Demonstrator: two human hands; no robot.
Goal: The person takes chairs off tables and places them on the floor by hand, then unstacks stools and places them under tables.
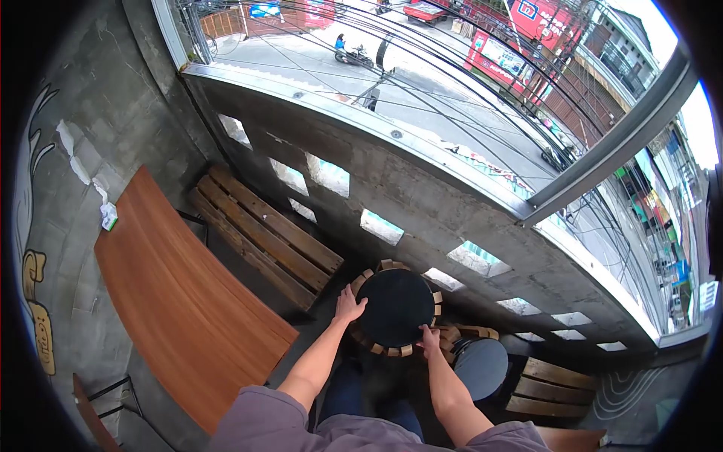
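Observation:
A round stool with a black top [397, 307] and wooden blocks around its rim stands in front of me, near the wall. My left hand [349, 305] is on its left edge, thumb over the black top and fingers wrapped round the side. On the lower right edge, my right hand [429, 339] grips the rim with its thumb on top. Just right of that hand is a second round stool with a grey top [480, 369], with wooden blocks beside it. The undersides of both stools are hidden.
A brown wooden table [181, 301] fills the left, with a small white-and-green packet [109, 216] at its far edge. Slatted benches stand behind it [263, 237] and at the right [553, 388]. A concrete wall [376, 181] with openings runs below the window ledge.

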